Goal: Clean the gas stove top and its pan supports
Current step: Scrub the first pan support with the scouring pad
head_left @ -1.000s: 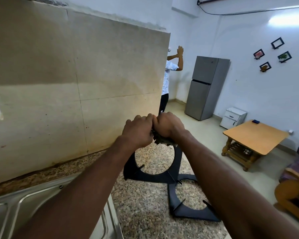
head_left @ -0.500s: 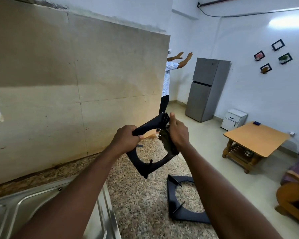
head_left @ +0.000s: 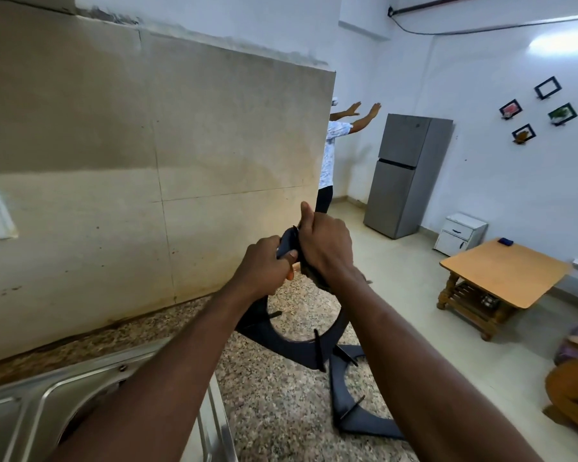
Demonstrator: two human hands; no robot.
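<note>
Holds pan support (head_left: 294,348) upright now, no longer tilted, left hand (head_left: 264,271) grip clamped on its top corner, right hand (head_left: 326,250) grip clamped on cloth (head_left: 311,275) there, probably scrubbing

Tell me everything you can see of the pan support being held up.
The held pan support is a black, metal-looking square frame with a round opening and thin prongs pointing inward. It stands tilted on edge over the granite countertop. The left hand grips its top corner; the right hand grips beside it, something dark beneath it.
</note>
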